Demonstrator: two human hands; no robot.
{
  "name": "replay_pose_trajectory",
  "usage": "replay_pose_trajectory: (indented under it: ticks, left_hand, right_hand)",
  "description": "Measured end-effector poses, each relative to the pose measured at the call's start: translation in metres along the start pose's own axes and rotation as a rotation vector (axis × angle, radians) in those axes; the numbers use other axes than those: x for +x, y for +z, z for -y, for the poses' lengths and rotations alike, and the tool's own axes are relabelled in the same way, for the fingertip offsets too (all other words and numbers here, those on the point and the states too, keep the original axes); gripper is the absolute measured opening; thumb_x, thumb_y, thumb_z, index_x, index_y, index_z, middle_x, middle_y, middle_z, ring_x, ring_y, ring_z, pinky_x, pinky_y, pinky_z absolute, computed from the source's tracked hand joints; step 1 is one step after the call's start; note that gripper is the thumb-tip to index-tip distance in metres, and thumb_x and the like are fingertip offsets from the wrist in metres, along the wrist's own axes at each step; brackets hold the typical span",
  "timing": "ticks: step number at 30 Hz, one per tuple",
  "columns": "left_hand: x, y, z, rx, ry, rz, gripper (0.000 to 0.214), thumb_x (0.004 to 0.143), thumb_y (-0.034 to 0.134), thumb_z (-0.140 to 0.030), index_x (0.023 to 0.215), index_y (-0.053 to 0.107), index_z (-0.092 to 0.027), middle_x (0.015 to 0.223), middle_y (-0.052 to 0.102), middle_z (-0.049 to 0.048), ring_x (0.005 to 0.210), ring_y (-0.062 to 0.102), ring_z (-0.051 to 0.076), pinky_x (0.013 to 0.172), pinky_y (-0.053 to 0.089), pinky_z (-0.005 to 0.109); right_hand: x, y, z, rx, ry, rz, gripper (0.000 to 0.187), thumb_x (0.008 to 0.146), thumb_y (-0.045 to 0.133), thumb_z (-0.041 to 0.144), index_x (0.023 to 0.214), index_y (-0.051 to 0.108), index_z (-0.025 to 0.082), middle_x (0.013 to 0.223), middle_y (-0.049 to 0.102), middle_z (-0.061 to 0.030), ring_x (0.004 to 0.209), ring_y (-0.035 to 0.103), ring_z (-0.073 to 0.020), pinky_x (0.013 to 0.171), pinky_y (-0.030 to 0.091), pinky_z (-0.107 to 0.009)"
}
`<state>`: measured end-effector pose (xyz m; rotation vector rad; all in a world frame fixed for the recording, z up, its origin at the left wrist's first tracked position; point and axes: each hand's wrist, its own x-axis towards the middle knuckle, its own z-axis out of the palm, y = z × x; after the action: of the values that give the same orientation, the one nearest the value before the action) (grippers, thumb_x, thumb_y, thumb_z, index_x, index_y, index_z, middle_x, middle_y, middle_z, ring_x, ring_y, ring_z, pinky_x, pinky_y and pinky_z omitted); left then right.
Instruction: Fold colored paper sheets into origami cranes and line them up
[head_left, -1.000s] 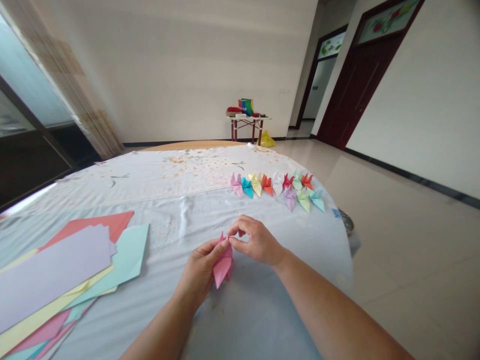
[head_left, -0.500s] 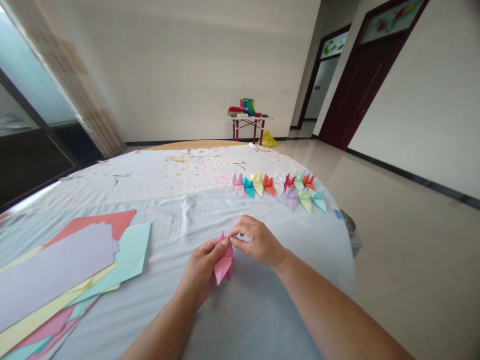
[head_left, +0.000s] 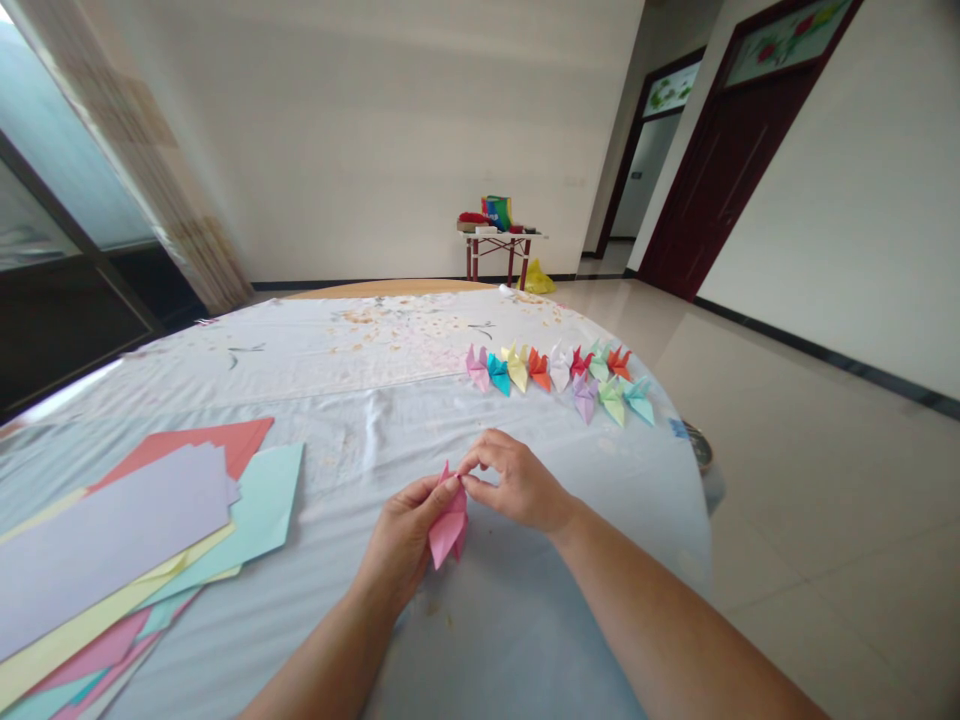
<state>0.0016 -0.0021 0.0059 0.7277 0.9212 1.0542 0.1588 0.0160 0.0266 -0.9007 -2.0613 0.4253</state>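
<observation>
A pink folded paper crane (head_left: 448, 532) is held upright over the cloth-covered table, its wings pointing down toward me. My left hand (head_left: 409, 525) grips it from the left, thumb pressed on its upper part. At its top right, my right hand (head_left: 516, 480) pinches a small tip of the pink paper between thumb and forefinger; the fingers partly hide that tip. Beyond my hands, several finished paper cranes (head_left: 539, 370) in many colours stand in two rows near the table's right edge.
Sheets of coloured paper (head_left: 112, 550) lie in a loose, overlapping pile at the left. The round table wears a pale cloth (head_left: 322, 400) with a floral far part. A small side table (head_left: 501, 238) with items and a yellow bag (head_left: 535, 278) are by the wall.
</observation>
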Motion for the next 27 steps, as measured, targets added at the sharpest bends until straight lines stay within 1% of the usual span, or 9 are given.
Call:
replay_pose_trajectory:
  ticks: [4,9,14,18,23,27]
  left_hand:
    - [-0.0001,-0.0001,-0.0001,0.039,-0.007,-0.021,0.031,0.056,0.077,-0.033,0.076,0.069,-0.011,0.058,0.059,-0.0005,0.048,0.046,0.006,0.047,0.035,0.017]
    - [-0.0009,0.0001,-0.0002,0.036,0.022,-0.002,0.032,0.058,0.075,-0.033,0.081,0.069,-0.011,0.061,0.060,0.0006,0.051,0.047,0.007,0.047,0.035,0.017]
    - [-0.0031,0.0033,-0.0014,0.022,0.031,-0.028,0.029,0.056,0.076,-0.032,0.077,0.069,-0.013,0.060,0.061,-0.0006,0.051,0.047,0.007,0.048,0.035,0.017]
    - [-0.0031,0.0048,-0.0016,0.029,0.030,-0.046,0.031,0.053,0.078,-0.032,0.077,0.070,-0.014,0.058,0.061,-0.0011,0.049,0.047,0.007,0.047,0.035,0.017]
    - [-0.0011,0.0032,0.0008,0.035,0.038,-0.033,0.029,0.056,0.076,-0.032,0.078,0.070,-0.014,0.063,0.063,0.0011,0.052,0.049,0.008,0.049,0.037,0.018]
    - [-0.0018,0.0039,0.0006,0.050,0.041,-0.038,0.033,0.055,0.076,-0.035,0.079,0.071,-0.013,0.061,0.063,0.0011,0.050,0.049,0.009,0.046,0.036,0.019]
  right_hand:
    - [-0.0005,-0.0012,-0.0006,0.021,0.018,0.035,0.011,0.074,0.057,0.014,0.083,0.061,0.019,0.080,0.055,-0.0016,0.074,0.050,-0.0127,0.072,0.042,-0.026]
    - [0.0004,-0.0035,0.0038,0.001,0.007,0.051,0.013,0.074,0.057,0.014,0.086,0.061,0.017,0.079,0.056,-0.0021,0.074,0.051,-0.0131,0.075,0.042,-0.027]
    - [0.0007,-0.0030,0.0054,0.004,0.029,0.029,0.008,0.076,0.056,0.019,0.082,0.060,0.017,0.077,0.056,-0.0016,0.072,0.051,-0.0123,0.072,0.042,-0.026]
    - [0.0000,-0.0009,0.0042,0.001,0.041,-0.004,0.006,0.077,0.056,0.020,0.081,0.060,0.018,0.075,0.056,-0.0013,0.071,0.050,-0.0125,0.070,0.042,-0.026]
    - [-0.0003,0.0001,0.0039,-0.008,0.038,-0.022,0.006,0.076,0.057,0.020,0.080,0.060,0.018,0.075,0.056,-0.0015,0.071,0.050,-0.0127,0.071,0.042,-0.027]
    - [0.0001,-0.0002,0.0037,-0.017,0.020,-0.018,0.005,0.077,0.055,0.020,0.079,0.060,0.018,0.073,0.055,-0.0014,0.071,0.050,-0.0130,0.072,0.042,-0.027]
